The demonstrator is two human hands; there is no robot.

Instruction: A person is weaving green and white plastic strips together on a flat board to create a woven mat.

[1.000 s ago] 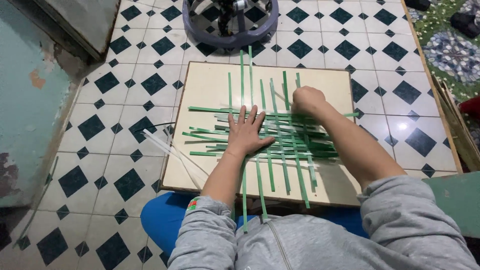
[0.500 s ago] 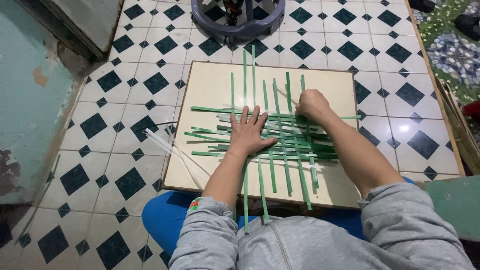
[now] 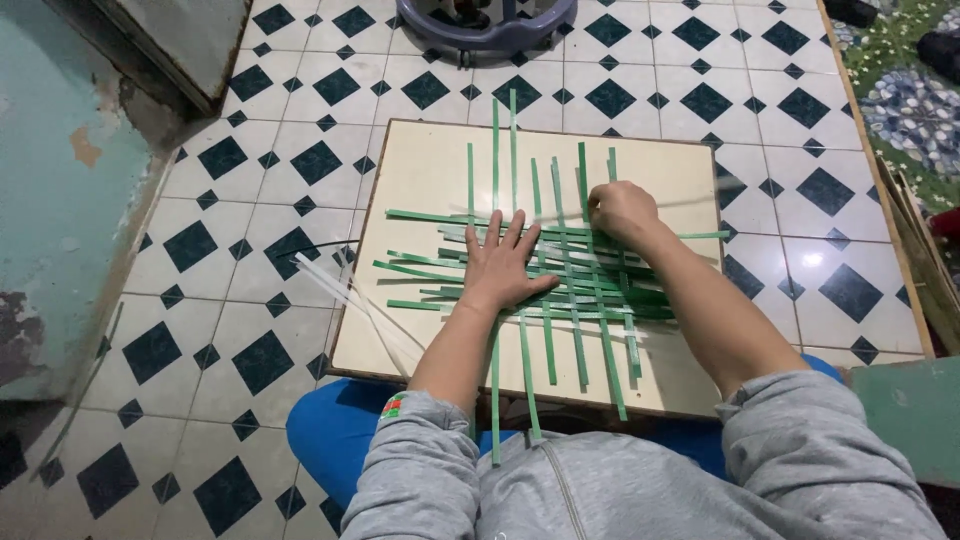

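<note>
Mid-weave on the cream board (image 3: 430,170), the left hand (image 3: 505,265) lies spread flat, pinning the green strip mat (image 3: 580,285) at its nine o'clock side, while the right hand (image 3: 620,208), fingers curled at twelve o'clock, seems to pinch a strip, which likely needs threading across next.

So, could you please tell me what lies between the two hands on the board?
In the head view, woven green strips cross between left hand and right hand.
</note>
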